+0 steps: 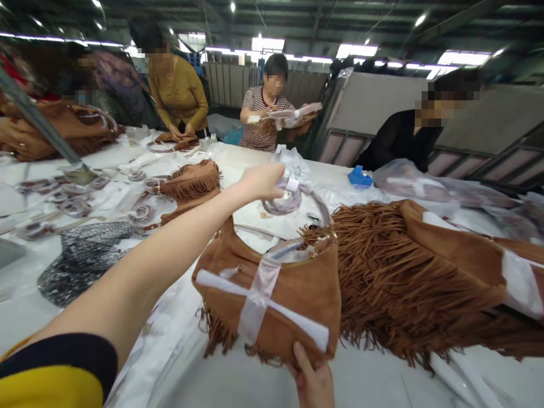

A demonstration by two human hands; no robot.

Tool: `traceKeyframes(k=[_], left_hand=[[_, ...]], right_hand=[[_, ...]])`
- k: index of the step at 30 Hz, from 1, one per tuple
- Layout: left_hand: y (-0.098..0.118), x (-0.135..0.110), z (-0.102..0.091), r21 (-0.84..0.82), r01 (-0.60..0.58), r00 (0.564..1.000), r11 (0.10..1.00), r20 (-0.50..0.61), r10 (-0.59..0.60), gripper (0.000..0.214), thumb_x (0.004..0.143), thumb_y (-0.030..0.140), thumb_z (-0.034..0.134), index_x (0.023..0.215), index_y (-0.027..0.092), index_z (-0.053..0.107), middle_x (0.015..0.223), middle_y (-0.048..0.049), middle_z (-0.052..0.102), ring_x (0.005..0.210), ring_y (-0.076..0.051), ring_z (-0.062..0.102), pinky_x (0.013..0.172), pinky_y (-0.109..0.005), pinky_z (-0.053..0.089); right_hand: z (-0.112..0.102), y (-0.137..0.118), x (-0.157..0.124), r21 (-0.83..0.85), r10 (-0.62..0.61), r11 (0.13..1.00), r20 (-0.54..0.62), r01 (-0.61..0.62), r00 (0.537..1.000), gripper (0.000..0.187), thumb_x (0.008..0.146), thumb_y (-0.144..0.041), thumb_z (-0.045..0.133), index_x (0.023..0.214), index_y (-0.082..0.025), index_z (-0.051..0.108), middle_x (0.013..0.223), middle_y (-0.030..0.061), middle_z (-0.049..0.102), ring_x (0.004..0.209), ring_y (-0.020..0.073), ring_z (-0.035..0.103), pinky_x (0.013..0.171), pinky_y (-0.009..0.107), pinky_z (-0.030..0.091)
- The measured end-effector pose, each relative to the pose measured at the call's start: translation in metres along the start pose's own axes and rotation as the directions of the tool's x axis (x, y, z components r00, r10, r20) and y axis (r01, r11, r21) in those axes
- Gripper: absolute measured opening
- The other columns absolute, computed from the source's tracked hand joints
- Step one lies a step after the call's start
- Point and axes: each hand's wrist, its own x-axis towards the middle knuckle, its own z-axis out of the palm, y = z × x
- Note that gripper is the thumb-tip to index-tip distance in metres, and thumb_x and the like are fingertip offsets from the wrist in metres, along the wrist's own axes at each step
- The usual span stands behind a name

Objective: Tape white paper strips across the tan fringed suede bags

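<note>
Hanging between two grips above the bench [374, 379]: brown fringed bag [280, 283], bound with a white paper band [221, 285].
- Left hand [262, 181]: arm outstretched, grip clenched on the plastic-wrapped strap [293, 199] at the bag's far, upper end.
- Right hand [313, 382]: close to the body, grip pinching the bag's lower edge, thumb just beside the band's end.
- Long axis: near and low to far and high, with the strap beyond the bag body.
- Just beside, to the right: pile of fringed bags [416, 272].

The bottom edge cuts the right hand [313, 382], fingers hidden behind the bag [306, 289].
</note>
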Motion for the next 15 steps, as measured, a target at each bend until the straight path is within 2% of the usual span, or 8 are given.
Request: traceKeyframes(k=[3,5,6,8,11,13,15], left_hand=[[-0.014,0.050,0.015,-0.053,-0.034,0.993,0.998,-0.112,0.028,0.049,0.076,0.021,0.062,0.121,0.011,0.044,0.110,-0.0125,0.058,0.106,-0.029,0.055,0.089,-0.039,0.041],[-0.026,0.060,0.040,-0.082,-0.050,0.989,0.995,-0.144,0.038,0.059,0.077,0.023,0.062,0.130,0.013,0.038,0.122,-0.0147,0.053,0.113,-0.028,0.052,0.094,-0.039,0.040],[-0.032,0.056,0.057,-0.095,-0.037,0.990,0.995,-0.139,0.023,0.062,0.079,0.026,0.062,0.133,0.015,0.036,0.127,-0.0154,0.050,0.116,-0.028,0.050,0.096,-0.039,0.039],[-0.043,0.030,0.097,-0.133,0.044,0.996,0.990,-0.070,-0.054,0.062,0.085,0.033,0.056,0.139,0.018,0.030,0.131,-0.0152,0.048,0.120,-0.028,0.047,0.099,-0.042,0.038],[-0.058,-0.037,0.161,-0.122,0.085,0.996,0.989,0.017,-0.083,0.057,0.084,0.035,0.057,0.136,0.019,0.038,0.128,-0.0150,0.051,0.119,-0.029,0.049,0.098,-0.045,0.039],[-0.067,-0.083,0.200,-0.112,0.120,0.992,0.986,0.055,-0.114,0.055,0.085,0.036,0.056,0.135,0.018,0.041,0.134,-0.0174,0.047,0.125,-0.031,0.044,0.101,-0.048,0.037],[-0.072,-0.118,0.232,-0.095,0.164,0.986,0.982,0.058,-0.159,0.055,0.089,0.040,0.049,0.139,0.022,0.036,0.143,-0.0158,0.038,0.134,-0.032,0.032,0.106,-0.052,0.029]], right_hand=[[0.032,-0.025,0.057,0.192,-0.042,0.980,-0.048,0.050,0.998,0.063,0.064,-0.043,0.079,0.120,-0.027,0.054,0.122,0.0037,0.062,0.112,0.0247,0.057,0.084,0.037,0.055],[0.046,-0.030,0.097,0.224,-0.033,0.973,-0.080,0.051,0.996,0.064,0.059,-0.039,0.083,0.115,-0.027,0.056,0.119,0.0027,0.063,0.108,0.0233,0.059,0.081,0.035,0.056],[0.050,-0.029,0.117,0.224,-0.011,0.974,-0.106,0.035,0.994,0.065,0.056,-0.038,0.084,0.114,-0.027,0.056,0.117,0.0024,0.064,0.106,0.0231,0.060,0.079,0.034,0.056],[0.051,-0.022,0.157,0.212,0.053,0.977,-0.178,-0.014,0.983,0.069,0.049,-0.037,0.086,0.110,-0.026,0.057,0.115,0.0025,0.065,0.103,0.0233,0.061,0.074,0.033,0.056],[0.044,-0.008,0.205,0.195,0.114,0.979,-0.283,-0.060,0.952,0.068,0.042,-0.036,0.087,0.102,-0.022,0.057,0.113,0.0047,0.064,0.102,0.0248,0.061,0.069,0.033,0.057],[0.037,-0.001,0.222,0.186,0.122,0.980,-0.310,-0.065,0.943,0.066,0.040,-0.036,0.087,0.097,-0.021,0.057,0.109,0.0056,0.065,0.100,0.0254,0.062,0.066,0.033,0.057],[0.032,0.003,0.227,0.167,0.112,0.984,-0.321,-0.060,0.941,0.064,0.040,-0.036,0.087,0.095,-0.021,0.057,0.106,0.0052,0.066,0.097,0.0250,0.063,0.064,0.032,0.057]])
